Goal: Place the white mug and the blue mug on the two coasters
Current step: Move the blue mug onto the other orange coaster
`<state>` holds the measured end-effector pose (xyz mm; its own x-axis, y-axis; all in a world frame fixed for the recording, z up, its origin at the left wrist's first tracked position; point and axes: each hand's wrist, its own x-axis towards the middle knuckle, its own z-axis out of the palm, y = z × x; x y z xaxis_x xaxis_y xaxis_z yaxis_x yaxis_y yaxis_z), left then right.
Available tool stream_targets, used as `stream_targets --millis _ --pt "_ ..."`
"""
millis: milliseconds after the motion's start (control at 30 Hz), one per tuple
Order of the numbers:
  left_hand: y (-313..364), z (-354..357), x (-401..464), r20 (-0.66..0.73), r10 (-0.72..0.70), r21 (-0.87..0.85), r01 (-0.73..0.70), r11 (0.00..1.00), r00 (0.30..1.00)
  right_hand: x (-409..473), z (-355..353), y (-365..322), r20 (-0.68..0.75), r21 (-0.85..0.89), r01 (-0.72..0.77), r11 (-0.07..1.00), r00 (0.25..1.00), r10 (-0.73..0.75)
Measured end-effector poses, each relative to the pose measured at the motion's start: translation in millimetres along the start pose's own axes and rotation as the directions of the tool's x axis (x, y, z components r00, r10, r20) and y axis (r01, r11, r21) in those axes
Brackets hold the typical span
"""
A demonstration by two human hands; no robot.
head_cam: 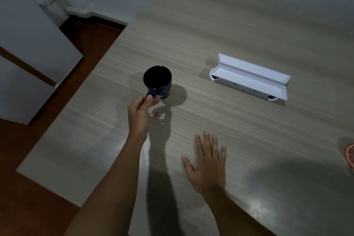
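A dark blue mug (pixel 158 80) stands upright left of the table's middle, its handle turned toward me. My left hand (pixel 140 113) pinches that handle between thumb and fingers. Nearer to me, my right hand (pixel 207 163) lies flat over the tabletop with its fingers spread and nothing in it. At the far right edge of the frame shows a sliver of a round reddish coaster (pixel 351 156). No white mug is in view.
A white open box-like holder (pixel 249 77) lies on the wooden table (pixel 229 25) to the right of the mug. The table's left edge (pixel 76 92) drops to a brown floor. A white cabinet (pixel 28 63) stands at the left.
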<state>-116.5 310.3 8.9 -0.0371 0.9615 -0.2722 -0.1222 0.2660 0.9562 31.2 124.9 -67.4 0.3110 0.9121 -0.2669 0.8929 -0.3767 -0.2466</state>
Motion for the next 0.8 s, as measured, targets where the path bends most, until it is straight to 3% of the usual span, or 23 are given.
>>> stream_targets --millis 800 --pt "-21.6 14.0 68.6 -0.011 0.054 0.001 -0.054 0.999 0.998 3.8 0.5 0.1 0.020 0.009 -0.019 1.000 1.000 0.019"
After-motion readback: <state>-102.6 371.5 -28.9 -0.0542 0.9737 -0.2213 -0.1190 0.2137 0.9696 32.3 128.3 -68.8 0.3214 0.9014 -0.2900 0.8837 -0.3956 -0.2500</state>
